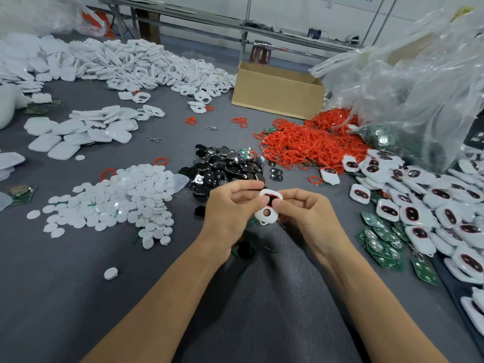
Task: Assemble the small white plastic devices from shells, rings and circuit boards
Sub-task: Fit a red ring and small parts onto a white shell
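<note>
A small white shell with a red ring and a dark insert in its upper opening is held above the grey table. My left hand grips its left side, fingers curled over the top. My right hand pinches its right edge, thumb pressing on the dark opening. Red rings lie heaped behind, black parts just beyond my hands, green circuit boards to the right, and shells with rings fitted at far right.
White round caps are piled at left, flat white covers further back, and open white shells along the rear. A cardboard box and a clear plastic bag stand at the back right. One stray cap lies near my left forearm.
</note>
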Available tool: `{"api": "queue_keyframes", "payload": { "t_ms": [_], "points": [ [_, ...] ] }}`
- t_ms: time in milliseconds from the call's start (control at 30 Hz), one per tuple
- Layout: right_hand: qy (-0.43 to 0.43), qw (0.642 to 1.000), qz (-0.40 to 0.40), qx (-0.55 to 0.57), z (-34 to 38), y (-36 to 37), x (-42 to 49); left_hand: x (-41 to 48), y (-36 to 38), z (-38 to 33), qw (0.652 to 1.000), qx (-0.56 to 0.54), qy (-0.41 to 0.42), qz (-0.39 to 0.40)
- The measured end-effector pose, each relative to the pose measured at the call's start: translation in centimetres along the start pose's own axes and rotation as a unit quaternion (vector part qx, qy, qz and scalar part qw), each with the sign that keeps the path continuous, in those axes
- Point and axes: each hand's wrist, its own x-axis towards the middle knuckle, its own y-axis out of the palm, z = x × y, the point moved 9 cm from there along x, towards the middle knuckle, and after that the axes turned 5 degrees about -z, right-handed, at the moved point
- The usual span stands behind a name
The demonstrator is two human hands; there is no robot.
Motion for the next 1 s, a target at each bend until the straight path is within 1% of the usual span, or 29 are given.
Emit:
{"api": "queue_keyframes", "payload": {
  "t_ms": [67,133,267,367,467,633,700,767,833,867,933,1000],
  "points": [
    [-0.018,0.999,-0.011,-0.048,0.2,0.0,-0.1,-0.2,0.1,-0.1,0.999,0.041,0.014,-0.004],
    [-0.022,0.998,-0.013,-0.053,0.2,0.1,-0.1,-0.3,0.1,0.1,0.999,0.038,0.007,-0.001],
    [-0.01,1.0,-0.01,0.02,0.4,0.0,0.0,-0.1,0.2,0.5,0.997,-0.06,-0.05,0.016],
    [-0.027,0.998,0.002,0.051,1.0,0.2,0.0,0.0,0.7,0.6,0.988,-0.128,-0.075,0.044],
    [-0.034,0.996,0.021,0.082,1.5,0.5,-0.1,0.0,1.2,0.6,0.978,-0.175,-0.091,0.066],
    [-0.015,0.98,0.085,0.182,1.7,1.6,-0.4,-0.3,2.3,0.3,0.955,-0.249,-0.11,0.117],
    [-0.021,0.977,0.087,0.195,2.1,1.7,-0.6,-0.3,2.2,0.1,0.958,-0.249,-0.093,0.104],
    [-0.055,0.985,0.05,0.158,2.7,1.0,-0.6,-0.1,1.2,-0.2,0.981,-0.181,-0.036,0.052],
    [-0.111,0.992,-0.006,0.061,3.7,0.1,-0.9,-0.2,0.1,-0.8,0.997,-0.076,0.028,-0.007],
    [-0.133,0.991,-0.027,0.011,4.1,-0.1,-1.1,-0.2,0.0,-0.9,0.998,-0.05,0.045,-0.02],
    [-0.168,0.982,-0.053,-0.076,4.4,0.2,-1.6,-0.4,0.4,-0.6,0.998,-0.06,0.032,-0.009],
    [-0.228,0.955,-0.076,-0.174,4.9,0.8,-2.3,-0.6,1.2,-0.2,0.994,-0.108,-0.012,0.019]
  ]
}}
